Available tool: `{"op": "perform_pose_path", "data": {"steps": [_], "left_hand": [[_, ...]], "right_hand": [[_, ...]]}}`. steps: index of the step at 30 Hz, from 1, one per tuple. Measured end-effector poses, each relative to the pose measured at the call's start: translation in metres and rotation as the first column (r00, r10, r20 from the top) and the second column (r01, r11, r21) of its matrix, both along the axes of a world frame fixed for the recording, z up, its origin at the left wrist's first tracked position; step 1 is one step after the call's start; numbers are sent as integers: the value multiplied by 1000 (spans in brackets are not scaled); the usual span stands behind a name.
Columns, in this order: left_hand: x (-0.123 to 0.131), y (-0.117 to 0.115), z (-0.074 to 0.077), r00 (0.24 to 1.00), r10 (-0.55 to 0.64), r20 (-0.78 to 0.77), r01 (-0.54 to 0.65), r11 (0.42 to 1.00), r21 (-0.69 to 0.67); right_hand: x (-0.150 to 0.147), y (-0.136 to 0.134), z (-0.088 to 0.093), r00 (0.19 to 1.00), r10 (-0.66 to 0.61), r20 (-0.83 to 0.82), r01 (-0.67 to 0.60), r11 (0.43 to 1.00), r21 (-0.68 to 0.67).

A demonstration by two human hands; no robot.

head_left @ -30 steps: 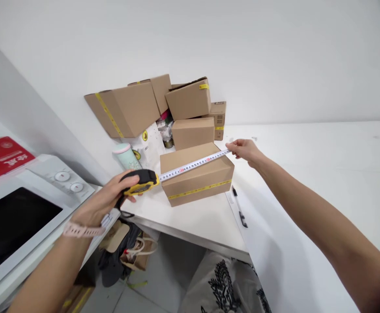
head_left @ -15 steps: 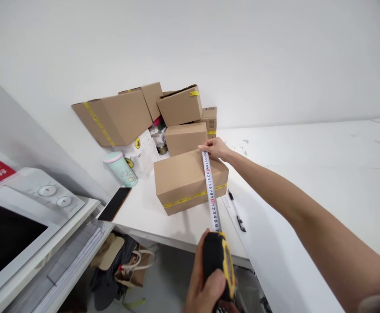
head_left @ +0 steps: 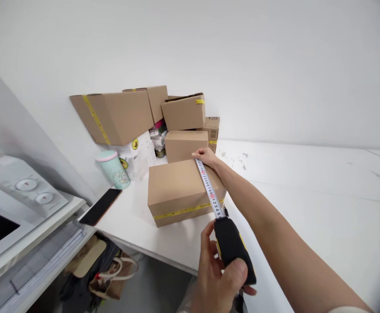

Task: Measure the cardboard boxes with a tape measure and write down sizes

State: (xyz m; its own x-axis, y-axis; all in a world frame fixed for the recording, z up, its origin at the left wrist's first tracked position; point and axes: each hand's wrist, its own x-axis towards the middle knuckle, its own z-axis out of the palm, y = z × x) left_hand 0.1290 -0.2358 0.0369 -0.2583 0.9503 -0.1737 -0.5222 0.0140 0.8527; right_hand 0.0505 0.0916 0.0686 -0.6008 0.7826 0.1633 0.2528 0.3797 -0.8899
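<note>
A brown cardboard box (head_left: 177,189) with a yellow tape band lies on the white table (head_left: 307,204) near its front left corner. My left hand (head_left: 218,274) grips the black and yellow tape measure case (head_left: 234,248) at the box's near right edge. Its white blade (head_left: 208,188) runs across the box top from front to back. My right hand (head_left: 205,157) pinches the blade's end against the far top edge of the box.
Several cardboard boxes (head_left: 138,113) are stacked against the wall behind. A mint green cup (head_left: 112,168) and a black phone (head_left: 100,206) lie left of the box. A white appliance (head_left: 17,208) stands at the left. Bags (head_left: 111,274) sit on the floor below.
The tape lay along the box's length with the case at its left end. Now it runs across the width, my left hand has swung the case to the near side, and my right hand is at the far edge.
</note>
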Motion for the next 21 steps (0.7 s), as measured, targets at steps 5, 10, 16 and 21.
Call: {"op": "perform_pose_path", "data": {"steps": [5, 10, 16, 21], "left_hand": [[8, -3, 1, 1000, -15, -24, 14, 1000, -27], [16, 4, 4, 1000, -6, 1, 6, 1000, -14], [24, 8, 2, 1000, 25, 7, -25, 999, 21], [25, 7, 1, 1000, 2, -13, -1, 1000, 18]], "right_hand": [[6, -3, -1, 1000, 23, -21, -25, 992, -121], [11, -12, 6, 999, 8, 41, -3, 994, -113], [19, -23, 17, 995, -22, 93, 32, 995, -100], [19, -22, 14, 995, -41, 89, 50, 993, -103]]}}
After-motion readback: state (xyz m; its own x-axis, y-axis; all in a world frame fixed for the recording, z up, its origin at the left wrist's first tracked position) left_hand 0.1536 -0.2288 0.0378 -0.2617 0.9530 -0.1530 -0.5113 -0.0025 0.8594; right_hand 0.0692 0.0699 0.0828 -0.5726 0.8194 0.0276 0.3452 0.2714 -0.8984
